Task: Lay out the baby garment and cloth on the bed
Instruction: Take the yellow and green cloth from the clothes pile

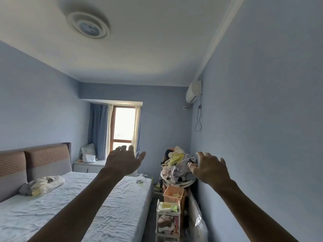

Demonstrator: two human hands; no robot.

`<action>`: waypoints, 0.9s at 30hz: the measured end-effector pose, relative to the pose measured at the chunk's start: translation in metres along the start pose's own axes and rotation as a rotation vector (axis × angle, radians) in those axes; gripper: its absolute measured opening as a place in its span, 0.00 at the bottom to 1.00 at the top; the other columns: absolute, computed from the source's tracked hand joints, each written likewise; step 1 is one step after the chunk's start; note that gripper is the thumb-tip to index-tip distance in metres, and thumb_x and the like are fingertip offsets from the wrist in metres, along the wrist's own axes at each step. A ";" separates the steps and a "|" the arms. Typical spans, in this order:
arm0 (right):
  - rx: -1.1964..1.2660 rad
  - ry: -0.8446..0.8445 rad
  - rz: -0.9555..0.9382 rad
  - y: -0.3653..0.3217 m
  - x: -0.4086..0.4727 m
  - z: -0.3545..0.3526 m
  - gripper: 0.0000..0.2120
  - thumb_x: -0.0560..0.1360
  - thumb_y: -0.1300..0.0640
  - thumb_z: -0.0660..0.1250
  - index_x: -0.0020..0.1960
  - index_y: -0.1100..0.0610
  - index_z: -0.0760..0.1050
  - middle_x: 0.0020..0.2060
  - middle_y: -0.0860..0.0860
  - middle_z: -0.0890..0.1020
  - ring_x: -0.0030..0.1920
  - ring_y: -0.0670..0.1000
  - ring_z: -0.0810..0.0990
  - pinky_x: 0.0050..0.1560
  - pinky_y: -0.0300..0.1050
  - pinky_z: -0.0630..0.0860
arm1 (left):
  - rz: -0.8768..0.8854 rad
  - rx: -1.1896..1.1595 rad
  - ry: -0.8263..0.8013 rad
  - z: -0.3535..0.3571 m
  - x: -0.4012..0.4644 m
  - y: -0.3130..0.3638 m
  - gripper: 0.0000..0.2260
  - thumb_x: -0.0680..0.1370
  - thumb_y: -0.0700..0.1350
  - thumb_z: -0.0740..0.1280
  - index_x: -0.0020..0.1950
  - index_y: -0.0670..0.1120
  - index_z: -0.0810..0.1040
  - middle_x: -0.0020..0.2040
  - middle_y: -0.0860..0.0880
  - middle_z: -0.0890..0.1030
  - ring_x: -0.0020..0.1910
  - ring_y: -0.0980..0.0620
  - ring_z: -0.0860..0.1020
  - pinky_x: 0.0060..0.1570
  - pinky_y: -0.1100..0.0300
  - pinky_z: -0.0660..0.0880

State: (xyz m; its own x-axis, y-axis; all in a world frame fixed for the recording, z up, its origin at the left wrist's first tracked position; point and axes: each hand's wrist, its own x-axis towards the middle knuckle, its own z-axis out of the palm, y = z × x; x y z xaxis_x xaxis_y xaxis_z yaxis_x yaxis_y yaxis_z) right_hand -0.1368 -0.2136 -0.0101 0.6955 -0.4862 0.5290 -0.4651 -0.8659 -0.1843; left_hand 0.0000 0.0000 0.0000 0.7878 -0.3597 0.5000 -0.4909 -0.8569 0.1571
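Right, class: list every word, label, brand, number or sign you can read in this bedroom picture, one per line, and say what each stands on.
None can be read.
Air conditioner: no brand or label shows.
Cart: the items on its shelves are too small and blurred to show any print.
Orange bin: no lettering shows.
Bag by the wall: no print shows.

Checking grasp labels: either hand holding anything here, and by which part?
Nothing held. Left hand and right hand are both raised, fingers spread, empty; the right is in front of the clothes pile.
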 end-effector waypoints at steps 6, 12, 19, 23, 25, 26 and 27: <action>0.015 0.006 -0.021 -0.039 0.007 0.016 0.28 0.76 0.42 0.59 0.73 0.52 0.62 0.69 0.52 0.71 0.69 0.54 0.68 0.69 0.54 0.59 | 0.005 0.055 -0.045 0.002 0.011 -0.039 0.32 0.78 0.66 0.47 0.75 0.46 0.61 0.75 0.44 0.63 0.74 0.43 0.62 0.70 0.45 0.59; 0.025 0.032 0.009 -0.060 0.018 0.040 0.28 0.76 0.41 0.59 0.72 0.52 0.63 0.69 0.51 0.71 0.69 0.53 0.68 0.70 0.54 0.60 | 0.034 0.046 -0.024 0.020 0.022 -0.064 0.32 0.79 0.65 0.48 0.71 0.44 0.68 0.73 0.45 0.68 0.71 0.45 0.67 0.69 0.48 0.63; -0.003 -0.017 0.041 -0.066 0.060 0.083 0.26 0.76 0.42 0.59 0.71 0.52 0.65 0.66 0.52 0.75 0.65 0.55 0.73 0.66 0.51 0.65 | 0.048 0.059 -0.049 0.060 0.068 -0.075 0.31 0.79 0.64 0.48 0.74 0.46 0.63 0.74 0.45 0.66 0.72 0.45 0.65 0.70 0.48 0.62; -0.023 -0.024 0.074 -0.057 0.103 0.120 0.28 0.77 0.41 0.59 0.73 0.52 0.63 0.68 0.53 0.73 0.67 0.55 0.71 0.66 0.51 0.65 | 0.058 0.095 -0.058 0.102 0.113 -0.072 0.31 0.79 0.64 0.48 0.75 0.45 0.62 0.74 0.45 0.66 0.72 0.45 0.65 0.70 0.49 0.62; -0.031 -0.019 0.080 -0.050 0.131 0.140 0.29 0.77 0.41 0.59 0.73 0.52 0.63 0.68 0.53 0.72 0.67 0.55 0.71 0.66 0.51 0.65 | 0.065 0.085 -0.064 0.124 0.144 -0.067 0.31 0.79 0.64 0.48 0.75 0.45 0.62 0.74 0.45 0.66 0.72 0.45 0.66 0.70 0.49 0.63; -0.030 -0.017 0.084 -0.046 0.146 0.150 0.29 0.77 0.41 0.59 0.73 0.52 0.62 0.69 0.53 0.72 0.67 0.55 0.71 0.66 0.51 0.65 | 0.068 0.070 -0.068 0.134 0.161 -0.064 0.31 0.79 0.65 0.48 0.75 0.46 0.63 0.74 0.46 0.66 0.72 0.45 0.65 0.70 0.49 0.63; -0.027 -0.014 0.087 -0.041 0.163 0.160 0.29 0.76 0.40 0.59 0.73 0.52 0.62 0.69 0.52 0.72 0.67 0.55 0.71 0.66 0.51 0.65 | 0.069 0.055 -0.077 0.144 0.179 -0.059 0.31 0.79 0.65 0.48 0.75 0.46 0.63 0.74 0.46 0.65 0.73 0.45 0.65 0.70 0.48 0.63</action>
State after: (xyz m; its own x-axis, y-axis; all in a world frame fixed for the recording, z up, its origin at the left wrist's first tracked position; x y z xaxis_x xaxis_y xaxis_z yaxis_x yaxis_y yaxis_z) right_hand 0.0833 -0.2764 -0.0488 0.6594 -0.5611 0.5004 -0.5384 -0.8170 -0.2065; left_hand 0.2237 -0.0667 -0.0420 0.7801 -0.4442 0.4406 -0.5257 -0.8472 0.0766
